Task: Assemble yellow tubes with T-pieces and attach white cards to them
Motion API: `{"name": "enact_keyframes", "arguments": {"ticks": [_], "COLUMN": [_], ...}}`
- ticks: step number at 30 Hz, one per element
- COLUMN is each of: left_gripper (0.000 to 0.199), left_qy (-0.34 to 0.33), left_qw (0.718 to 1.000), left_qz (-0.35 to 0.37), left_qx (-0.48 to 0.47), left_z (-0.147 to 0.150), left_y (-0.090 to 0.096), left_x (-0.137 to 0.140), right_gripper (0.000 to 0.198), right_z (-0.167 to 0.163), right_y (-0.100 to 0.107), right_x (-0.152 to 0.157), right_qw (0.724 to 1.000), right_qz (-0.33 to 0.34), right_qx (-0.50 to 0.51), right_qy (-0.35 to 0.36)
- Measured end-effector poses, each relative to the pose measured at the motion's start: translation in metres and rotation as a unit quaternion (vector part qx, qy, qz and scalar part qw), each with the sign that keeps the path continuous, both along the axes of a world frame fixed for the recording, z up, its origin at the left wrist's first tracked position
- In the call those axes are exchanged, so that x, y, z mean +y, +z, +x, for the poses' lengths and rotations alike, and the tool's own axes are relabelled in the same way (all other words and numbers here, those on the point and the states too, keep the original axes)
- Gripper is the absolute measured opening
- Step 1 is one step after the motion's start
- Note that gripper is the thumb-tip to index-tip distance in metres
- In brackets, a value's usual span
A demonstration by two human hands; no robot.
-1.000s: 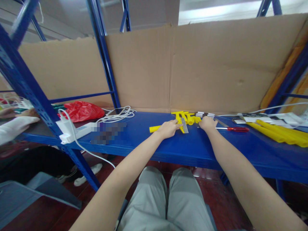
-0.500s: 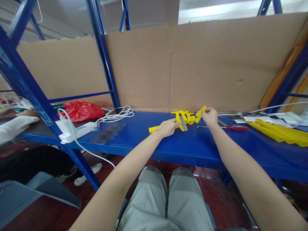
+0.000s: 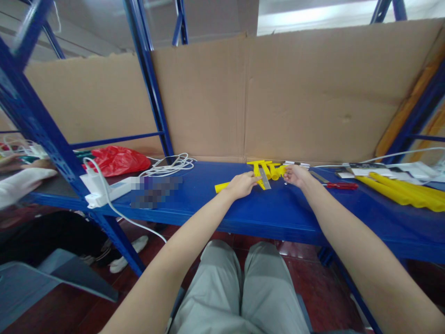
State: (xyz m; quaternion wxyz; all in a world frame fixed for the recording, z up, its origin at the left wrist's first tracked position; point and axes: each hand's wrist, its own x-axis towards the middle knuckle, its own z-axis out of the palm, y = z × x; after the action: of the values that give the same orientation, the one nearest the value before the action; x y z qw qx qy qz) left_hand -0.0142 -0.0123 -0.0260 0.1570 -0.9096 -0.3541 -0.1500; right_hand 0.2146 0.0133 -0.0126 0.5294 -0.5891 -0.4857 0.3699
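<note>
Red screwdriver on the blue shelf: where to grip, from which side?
Probably by its red handle, from above and the near side. The handle lies flat, thick and uncovered, while the thin shank runs left, partly hidden by the right hand. Long yellow pieces lie close off the handle's right end, so coming in from there looks awkward.

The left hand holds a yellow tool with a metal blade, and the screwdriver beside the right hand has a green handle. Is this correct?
Not quite: in the head view, the screwdriver's handle is red. The left hand does hold the yellow tool.
</note>
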Motion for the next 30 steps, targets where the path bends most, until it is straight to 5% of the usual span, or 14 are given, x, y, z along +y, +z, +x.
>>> {"name": "enact_keyframes", "arguments": {"ticks": [11,30], "left_gripper": [0.045,0.052], "left_qy": [0.007,0.001], "left_qw": [1.000,0.999], "left_qz": [0.002,0.001], "left_qx": [-0.016,-0.052], "left_z": [0.000,0.000], "left_y": [-0.004,-0.010], "left_x": [0.006,0.015], "right_gripper": [0.020,0.012], "right_z": [-0.029,-0.052], "right_y": [0.016,0.009], "right_x": [-0.022,-0.039], "right_qw": [0.987,0.990], "right_qz": [-0.048,-0.008], "right_qx": [0.141,-0.124], "right_qy": [0.060,0.065]}}
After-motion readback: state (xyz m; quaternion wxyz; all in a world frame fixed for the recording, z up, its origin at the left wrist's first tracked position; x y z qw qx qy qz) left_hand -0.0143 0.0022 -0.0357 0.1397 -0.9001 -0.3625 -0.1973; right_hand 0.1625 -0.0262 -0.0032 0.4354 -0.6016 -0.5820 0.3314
